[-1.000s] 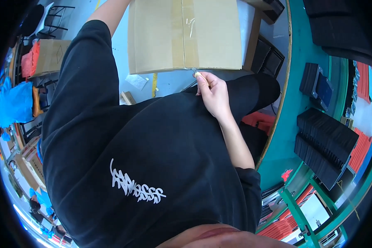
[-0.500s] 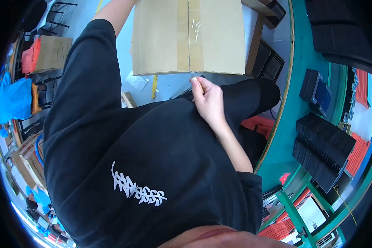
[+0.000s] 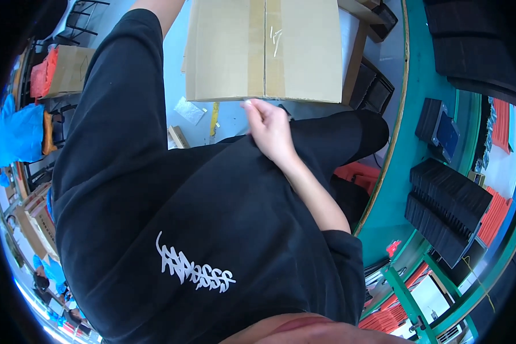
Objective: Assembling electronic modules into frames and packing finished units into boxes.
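Right hand (image 3: 270,132) has shifted left along the taped carton's (image 3: 229,51) near edge, fingers curled, held item indiscernible; keep cuts shallow.

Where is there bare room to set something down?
On the green table, along the strip between its wooden edge and the black stacks; the cardboard box also has bare panels either side of its tape. Crowded: beyond that strip, and at the box's near edge, by the right hand.
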{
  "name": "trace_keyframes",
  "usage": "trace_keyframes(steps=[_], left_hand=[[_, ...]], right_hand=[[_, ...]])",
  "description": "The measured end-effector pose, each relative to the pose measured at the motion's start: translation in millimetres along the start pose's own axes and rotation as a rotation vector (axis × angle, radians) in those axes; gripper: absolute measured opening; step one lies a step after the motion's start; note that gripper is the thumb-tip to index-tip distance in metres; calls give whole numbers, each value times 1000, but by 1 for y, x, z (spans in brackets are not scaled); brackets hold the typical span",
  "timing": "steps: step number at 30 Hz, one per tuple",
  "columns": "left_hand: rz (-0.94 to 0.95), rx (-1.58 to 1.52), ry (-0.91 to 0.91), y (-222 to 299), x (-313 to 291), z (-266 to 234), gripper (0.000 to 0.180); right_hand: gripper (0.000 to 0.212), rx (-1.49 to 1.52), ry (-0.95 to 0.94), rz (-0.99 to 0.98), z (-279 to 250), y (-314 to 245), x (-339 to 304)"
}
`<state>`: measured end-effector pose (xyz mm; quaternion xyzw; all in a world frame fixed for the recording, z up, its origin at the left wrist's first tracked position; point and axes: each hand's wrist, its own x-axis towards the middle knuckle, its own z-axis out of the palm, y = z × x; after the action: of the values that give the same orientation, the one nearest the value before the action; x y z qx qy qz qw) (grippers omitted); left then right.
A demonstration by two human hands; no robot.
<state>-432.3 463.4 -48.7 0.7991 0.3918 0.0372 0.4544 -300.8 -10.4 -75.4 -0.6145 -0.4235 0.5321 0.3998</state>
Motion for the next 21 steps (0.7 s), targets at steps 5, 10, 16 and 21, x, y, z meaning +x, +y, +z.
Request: trace_keyframes(steps=[5,10,16,21], left_hand=[[-256,185,491,-12,18,37,78],[-282,152,877,30,-13,84,68],[-472,261,1089,11,8,87,53],[-410,103,1105,37,10,93,47]], right_hand=[[25,-122,-224,-10,-52,-28,-17],[21,-257,88,-123,-146,-93,12],[23,-466,266,-368,-201,-137,185],[25,-625,150,-567,-180,-139,331]])
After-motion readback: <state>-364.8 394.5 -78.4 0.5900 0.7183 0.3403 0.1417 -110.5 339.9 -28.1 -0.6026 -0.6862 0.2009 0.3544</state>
